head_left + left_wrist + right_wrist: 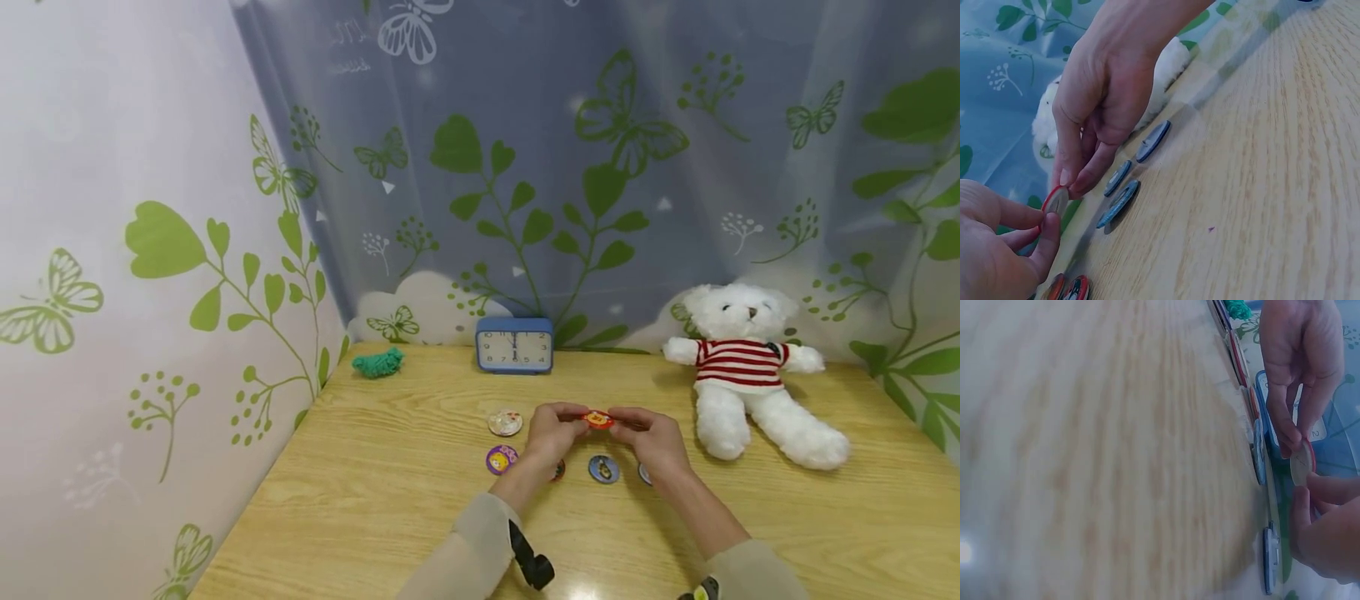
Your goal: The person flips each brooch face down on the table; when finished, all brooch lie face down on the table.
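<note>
A round red button badge (597,419) with a yellow design is held above the table between both hands. My left hand (553,432) pinches its left edge with thumb and fingers. On the opposite edge, my right hand (651,439) pinches it the same way. The pale back of the badge (1056,201) faces the left wrist view. Below the hands lie a blue badge (603,469) and, partly hidden by the right hand, another bluish badge (644,473). A dark red badge (558,471) shows beside the left wrist. Left of it are a purple badge (502,459) and a whitish badge (506,422).
On the wooden table (360,492), a blue alarm clock (514,346) stands at the back. A green knitted-looking item (378,363) lies at the back left. A white teddy bear (742,367) in a striped shirt sits at the right. Patterned curtain hangs behind.
</note>
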Available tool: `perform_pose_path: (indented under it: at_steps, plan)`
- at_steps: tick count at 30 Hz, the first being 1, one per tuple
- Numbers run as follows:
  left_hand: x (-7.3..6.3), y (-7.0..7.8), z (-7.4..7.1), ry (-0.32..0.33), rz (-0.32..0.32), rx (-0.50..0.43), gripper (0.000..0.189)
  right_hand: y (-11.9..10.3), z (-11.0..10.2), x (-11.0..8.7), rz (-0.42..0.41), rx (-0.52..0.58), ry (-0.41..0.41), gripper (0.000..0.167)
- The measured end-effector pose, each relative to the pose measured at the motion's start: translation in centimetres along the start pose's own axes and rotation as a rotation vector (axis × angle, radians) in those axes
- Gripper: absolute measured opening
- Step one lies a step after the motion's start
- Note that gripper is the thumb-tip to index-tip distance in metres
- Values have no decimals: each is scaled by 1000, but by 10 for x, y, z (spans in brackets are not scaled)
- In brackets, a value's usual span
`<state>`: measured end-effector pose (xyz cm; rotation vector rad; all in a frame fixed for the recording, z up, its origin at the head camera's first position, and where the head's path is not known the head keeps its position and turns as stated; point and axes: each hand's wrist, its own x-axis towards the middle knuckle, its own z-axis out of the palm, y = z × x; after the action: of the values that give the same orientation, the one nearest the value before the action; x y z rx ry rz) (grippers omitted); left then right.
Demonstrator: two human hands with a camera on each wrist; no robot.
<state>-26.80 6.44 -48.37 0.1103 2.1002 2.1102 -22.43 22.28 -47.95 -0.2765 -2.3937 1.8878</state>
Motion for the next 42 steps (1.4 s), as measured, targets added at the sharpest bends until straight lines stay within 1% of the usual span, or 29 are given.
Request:
perform_pose_path:
  at_steps: [3, 8, 12, 14, 19, 23, 30, 33, 37, 42]
  plan:
    - [-1, -1, 0, -4, 8, 9, 20, 0, 0, 1, 3, 7, 14, 34]
    - [-3, 0, -1, -7, 11, -2, 18, 0, 1, 2, 4, 7, 27, 34]
    - [-3, 0, 0, -5, 32, 9, 19, 0, 1, 1, 13, 7, 25, 34]
    - [-4, 0, 0, -8, 52, 30, 20, -1, 1, 1, 19, 2, 24, 34]
    - [-4, -2, 1, 14, 65, 41, 18, -2, 2, 1, 8, -34, 30, 34]
    - [-3, -2, 0, 31, 59, 34, 16, -3, 3, 1, -11, -37, 33, 31]
    - [-5, -2, -2, 43, 40, 41, 14, -4, 6, 1, -12, 23, 36, 26]
    - [-5, -3, -3, 42, 46, 29, 14, -4, 6, 1, -2, 57, 28, 26]
    - [-5, -3, -2, 42, 48, 13, 15, -4, 6, 3, 8, 73, 24, 27]
    - [-4, -5, -2, 45, 61, 31, 14, -1, 7, 5, 9, 127, 28, 26]
